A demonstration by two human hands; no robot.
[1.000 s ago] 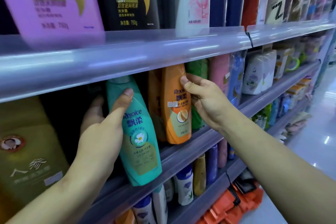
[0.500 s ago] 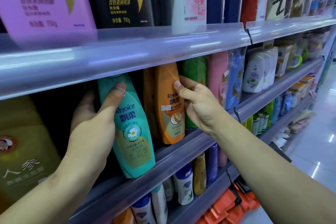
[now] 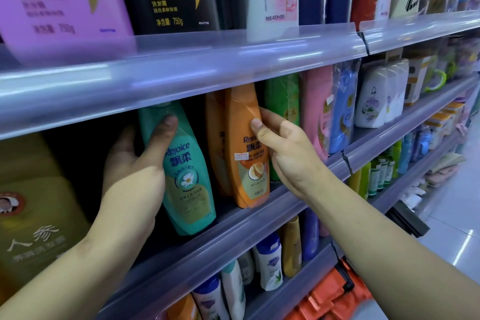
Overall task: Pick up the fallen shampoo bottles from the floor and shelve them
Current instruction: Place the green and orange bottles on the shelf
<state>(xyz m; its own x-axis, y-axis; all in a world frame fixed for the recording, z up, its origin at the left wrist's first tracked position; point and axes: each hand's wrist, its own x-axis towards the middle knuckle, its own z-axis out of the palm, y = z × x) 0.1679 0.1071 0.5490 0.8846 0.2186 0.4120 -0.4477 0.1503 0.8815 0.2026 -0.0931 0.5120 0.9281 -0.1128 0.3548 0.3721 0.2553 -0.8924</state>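
Note:
A teal Rejoice shampoo bottle (image 3: 185, 176) stands tilted on the middle shelf (image 3: 259, 210), its base close to the shelf's front rail. My left hand (image 3: 135, 171) grips it from the left, thumb across its neck. To its right an orange Rejoice shampoo bottle (image 3: 246, 148) stands upright on the same shelf. My right hand (image 3: 288, 153) holds that one by its right side, thumb on the front. A second orange bottle (image 3: 215, 143) stands just behind it.
A big yellow bottle (image 3: 33, 205) stands left of my left hand. Green and pink bottles (image 3: 283, 101) crowd the right. The upper shelf rail (image 3: 181, 73) hangs low over both bottle caps. An orange basket (image 3: 335, 296) lies on the floor.
Both hands have pushed their bottles slightly deeper and more upright on the middle shelf. The view has shifted a little to the right.

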